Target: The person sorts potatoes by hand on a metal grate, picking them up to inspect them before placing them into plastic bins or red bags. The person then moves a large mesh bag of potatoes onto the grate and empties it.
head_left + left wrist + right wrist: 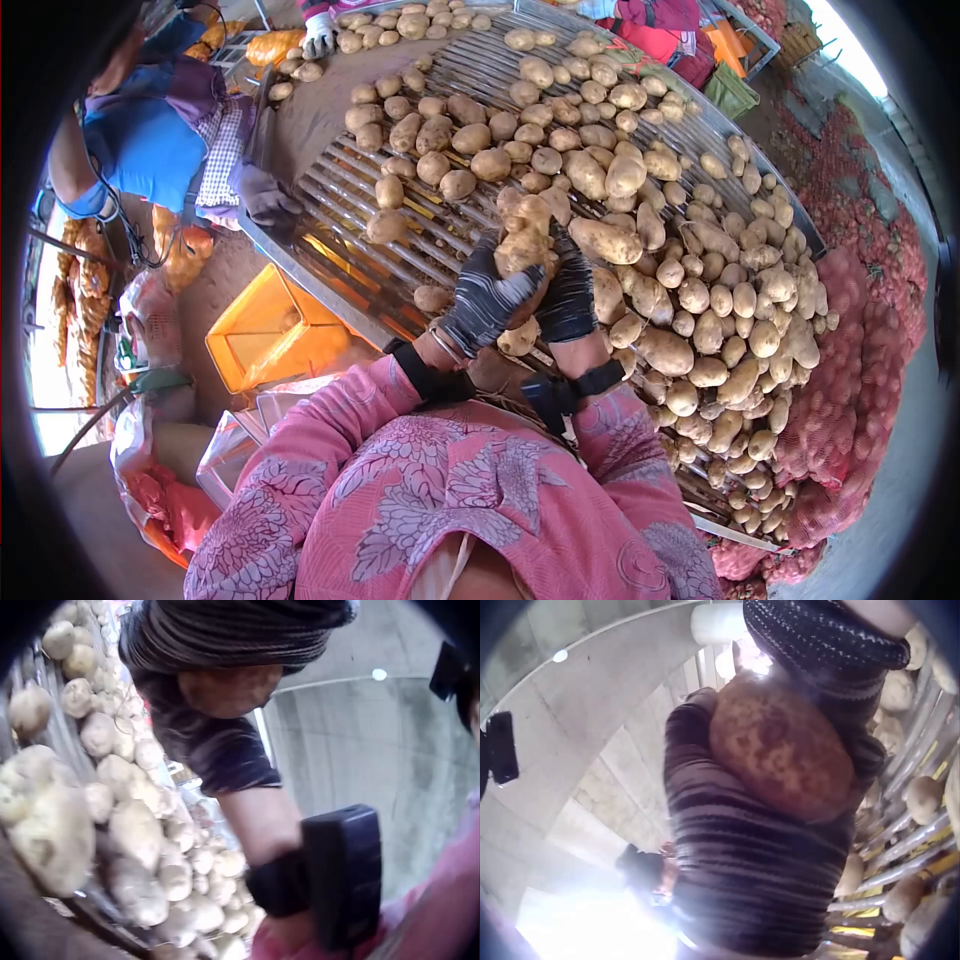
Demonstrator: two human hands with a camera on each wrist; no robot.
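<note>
Left hand [478, 305]: curled round the near side of a lumpy potato [522, 245], its fingers gloved.
Right hand [568, 290]: curled round the far side, close against the left hand.
Lumpy potato: between the hands, above the table [300, 272]; whether it was one piece or several could not be told.
Brown potato [780, 750]: held low, between the gloved palms.
Grip: might have slipped, as two loads shared one hold and the knobs gave uneven contact.
Bars [340, 190]: a small dropped potato could have wedged in the gaps or fallen through.
Loose potatoes [735, 300]: heaped right of the hands and ahead; a knock could have set some rolling, and they crowded any rightward move.
Crate [250, 315]: left of the hands, beyond the table's rim.
Grey glove [265, 195]: another person's, ahead and left, at the rim; reaches that way might have collided.
Net sacks [860, 330]: far right of the hands.
</note>
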